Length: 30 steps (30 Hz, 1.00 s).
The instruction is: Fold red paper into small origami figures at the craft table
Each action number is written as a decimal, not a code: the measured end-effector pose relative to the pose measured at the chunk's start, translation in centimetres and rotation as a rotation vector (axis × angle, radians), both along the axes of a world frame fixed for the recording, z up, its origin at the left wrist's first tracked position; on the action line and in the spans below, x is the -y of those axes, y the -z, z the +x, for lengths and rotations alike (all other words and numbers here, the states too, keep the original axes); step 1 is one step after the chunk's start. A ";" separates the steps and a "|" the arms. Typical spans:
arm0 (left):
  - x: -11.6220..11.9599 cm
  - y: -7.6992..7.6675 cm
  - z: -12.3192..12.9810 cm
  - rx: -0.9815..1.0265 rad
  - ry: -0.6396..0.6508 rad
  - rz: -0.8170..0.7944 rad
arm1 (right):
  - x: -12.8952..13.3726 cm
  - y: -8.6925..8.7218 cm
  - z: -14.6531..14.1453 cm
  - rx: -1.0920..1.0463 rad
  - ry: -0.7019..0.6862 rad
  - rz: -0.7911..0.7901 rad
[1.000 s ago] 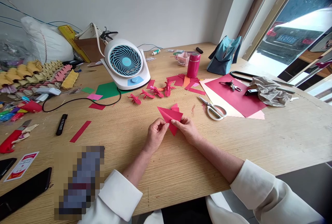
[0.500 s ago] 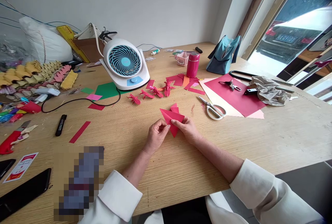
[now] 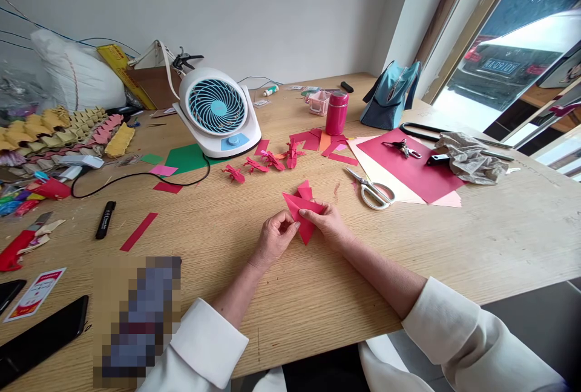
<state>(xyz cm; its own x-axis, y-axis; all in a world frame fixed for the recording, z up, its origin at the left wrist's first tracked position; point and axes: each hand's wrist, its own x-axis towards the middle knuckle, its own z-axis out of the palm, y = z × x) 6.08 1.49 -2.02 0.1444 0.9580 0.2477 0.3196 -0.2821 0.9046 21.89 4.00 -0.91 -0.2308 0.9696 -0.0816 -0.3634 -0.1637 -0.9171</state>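
A folded piece of red paper, with pointed triangular flaps, is held over the table between my two hands. My right hand grips its right side, the thumb lying across the front and the fingers mostly hidden behind. On the lower left edge, my left hand pinches the paper between thumb and curled forefinger. Beyond the hands, several small folded red paper figures stand in a row. A pair of scissors lies to the right of my right hand.
A white fan stands at the back, its black cord running left. Behind the scissors are a pink flask, a large red sheet and a blue bag. A black marker and a red paper strip lie left.
The folded red paper has shifted and turned very slightly, its left tip now a little lower and further right. Both hands keep their grip on it.
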 end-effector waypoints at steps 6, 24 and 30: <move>0.1 0.1 0.0 -0.007 0.036 -0.031 | -0.2 0.4 0.2 -0.020 -0.018 -0.010; 0.3 -0.6 0.0 0.106 -0.084 -0.073 | -0.6 -0.3 0.4 0.059 -0.136 0.040; 0.3 -0.7 0.4 0.303 -0.058 -0.080 | -0.2 -0.1 0.4 0.150 -0.156 0.179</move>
